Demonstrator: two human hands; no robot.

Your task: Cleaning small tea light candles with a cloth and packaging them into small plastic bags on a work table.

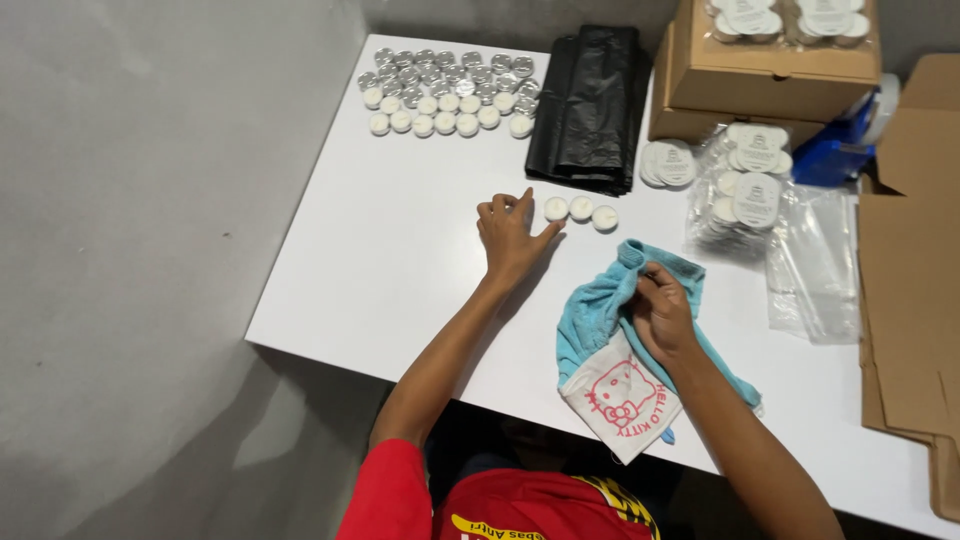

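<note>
My left hand point(510, 235) rests flat on the white table point(390, 260), fingers spread, its fingertips touching the leftmost of three white tealight candles point(581, 209) lined up in a row. My right hand point(662, 315) is closed on a fold of a light blue cloth point(600, 310) that lies bunched on the table. The cloth has a white corner patch point(615, 395) with a pink cartoon cat print hanging at the table's near edge.
Several tealights point(448, 92) in metal cups stand in rows at the far left. A folded black plastic bag point(590, 100) lies beside them. Cardboard boxes point(760, 70), bagged round lids point(745, 185), clear plastic bags point(815, 265) and flat cardboard point(910, 300) fill the right side.
</note>
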